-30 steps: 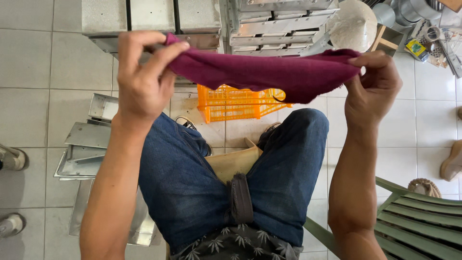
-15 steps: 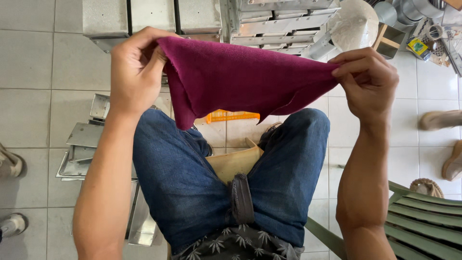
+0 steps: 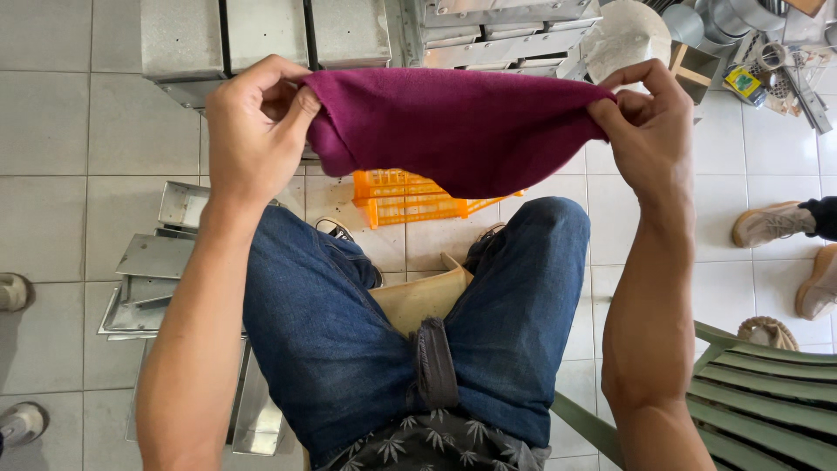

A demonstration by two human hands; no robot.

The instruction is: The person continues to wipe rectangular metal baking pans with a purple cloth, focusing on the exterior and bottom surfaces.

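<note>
A dark magenta cloth (image 3: 453,126) is stretched out in front of me above my knees. My left hand (image 3: 253,131) pinches its left corner and my right hand (image 3: 645,131) pinches its right corner. The cloth's lower edge sags in a curve between them. Below it are my legs in blue jeans (image 3: 349,331), and I sit on a tan stool (image 3: 418,301). An orange plastic crate (image 3: 410,201) lies on the floor behind the cloth, partly hidden by it.
Grey metal boxes (image 3: 261,35) stand along the far side. Flat metal trays (image 3: 157,270) are stacked on the tiled floor at my left. A green slatted chair (image 3: 758,401) is at the lower right. Another person's tan shoes (image 3: 776,227) show at the right edge.
The cloth went from a bunched strip to a spread sheet held taut. Both hands rose slightly and moved apart. Another person's shoes came into view at the right.
</note>
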